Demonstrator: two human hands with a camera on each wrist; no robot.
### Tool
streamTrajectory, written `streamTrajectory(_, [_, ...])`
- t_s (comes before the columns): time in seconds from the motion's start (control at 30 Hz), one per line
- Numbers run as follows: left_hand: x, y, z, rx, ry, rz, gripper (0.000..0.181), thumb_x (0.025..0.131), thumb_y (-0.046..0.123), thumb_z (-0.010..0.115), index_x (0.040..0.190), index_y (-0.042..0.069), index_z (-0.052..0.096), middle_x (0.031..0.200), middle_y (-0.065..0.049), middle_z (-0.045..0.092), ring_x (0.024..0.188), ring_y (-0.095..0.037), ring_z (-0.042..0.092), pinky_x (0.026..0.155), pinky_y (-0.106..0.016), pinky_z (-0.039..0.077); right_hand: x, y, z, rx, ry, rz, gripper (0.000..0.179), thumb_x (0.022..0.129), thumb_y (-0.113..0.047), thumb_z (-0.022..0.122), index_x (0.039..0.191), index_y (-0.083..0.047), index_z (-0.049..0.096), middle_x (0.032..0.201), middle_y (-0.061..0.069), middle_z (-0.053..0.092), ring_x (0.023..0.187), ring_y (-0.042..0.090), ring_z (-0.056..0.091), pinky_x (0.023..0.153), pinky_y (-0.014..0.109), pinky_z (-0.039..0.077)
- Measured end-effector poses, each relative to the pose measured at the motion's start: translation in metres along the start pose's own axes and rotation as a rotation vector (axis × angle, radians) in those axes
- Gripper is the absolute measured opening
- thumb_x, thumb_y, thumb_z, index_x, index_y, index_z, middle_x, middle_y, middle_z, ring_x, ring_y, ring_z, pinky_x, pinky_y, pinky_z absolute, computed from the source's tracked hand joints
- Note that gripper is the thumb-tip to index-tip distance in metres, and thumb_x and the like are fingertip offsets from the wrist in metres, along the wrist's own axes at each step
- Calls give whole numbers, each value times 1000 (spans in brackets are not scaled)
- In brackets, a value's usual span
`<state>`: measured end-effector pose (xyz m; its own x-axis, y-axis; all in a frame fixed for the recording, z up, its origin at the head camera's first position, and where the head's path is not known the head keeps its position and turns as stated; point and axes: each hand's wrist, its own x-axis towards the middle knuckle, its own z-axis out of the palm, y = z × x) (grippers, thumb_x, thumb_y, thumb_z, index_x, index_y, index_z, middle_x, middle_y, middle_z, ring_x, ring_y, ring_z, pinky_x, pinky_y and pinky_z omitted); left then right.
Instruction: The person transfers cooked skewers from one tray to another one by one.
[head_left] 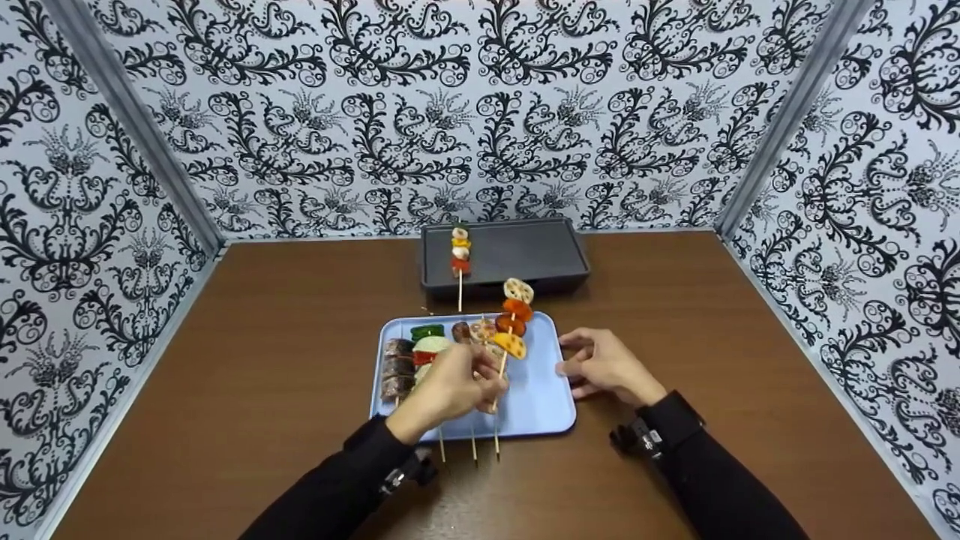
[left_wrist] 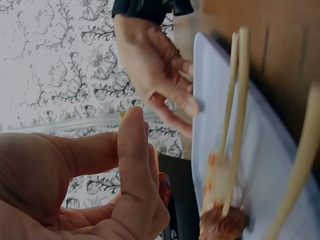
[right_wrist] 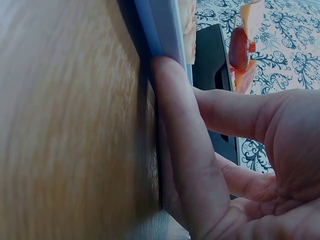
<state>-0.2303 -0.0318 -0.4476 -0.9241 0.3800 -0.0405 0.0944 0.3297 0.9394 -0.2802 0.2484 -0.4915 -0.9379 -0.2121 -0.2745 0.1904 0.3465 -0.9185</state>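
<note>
My left hand pinches the wooden stick of a vegetable skewer, held tilted above the tray. A lotus root slice tops it, with orange-red pieces and a yellow slice below. At the tray's right edge, my right hand grips the rim, one fingertip low against its side in the right wrist view. The light blue tray carries several other skewers, among them one with dark rolled pieces and one with green, pale and red pieces. My left hand hides part of them.
Behind the tray, against the patterned wall, stands a dark grey grill plate. A skewer with red, white and yellow pieces lies on its left part, its stick reaching over the front edge. Several sticks poke past the tray's near rim.
</note>
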Motion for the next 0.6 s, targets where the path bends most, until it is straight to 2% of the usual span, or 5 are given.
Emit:
streamTrajectory(0.07, [1, 0, 5, -27, -7, -25, 19, 86, 0, 74, 102, -7, 68, 87, -12, 69, 58, -13, 67, 58, -37, 69, 0, 0, -1, -2, -2, 3, 57, 86, -8, 80, 138, -6, 57, 101, 19, 67, 80, 25, 71, 66, 43, 70])
streamTrajectory(0.23, [5, 0, 16, -83, -17, -113, 21, 86, 0, 76, 103, -7, 67, 89, -13, 70, 57, -12, 67, 59, -36, 69, 0, -1, -2, -3, -15, 6, 56, 88, -9, 79, 139, -8, 57, 105, 21, 68, 82, 26, 72, 68, 43, 70])
streamTrajectory(0.4, [6, -2, 25, -57, -27, -161, 19, 83, -3, 78, 100, -4, 69, 85, -10, 71, 59, -13, 66, 57, -32, 68, 0, 0, -3, 10, -22, 14, 55, 88, -7, 77, 139, -7, 56, 107, 22, 67, 84, 27, 73, 71, 45, 70])
streamTrajectory(0.6, [6, -2, 35, -15, -41, -168, 13, 85, 4, 81, 91, 0, 71, 81, -8, 73, 56, -12, 68, 58, -34, 68, 0, 1, -6, 20, -53, 15, 55, 89, -5, 76, 141, -7, 55, 108, 23, 66, 87, 28, 73, 74, 45, 70])
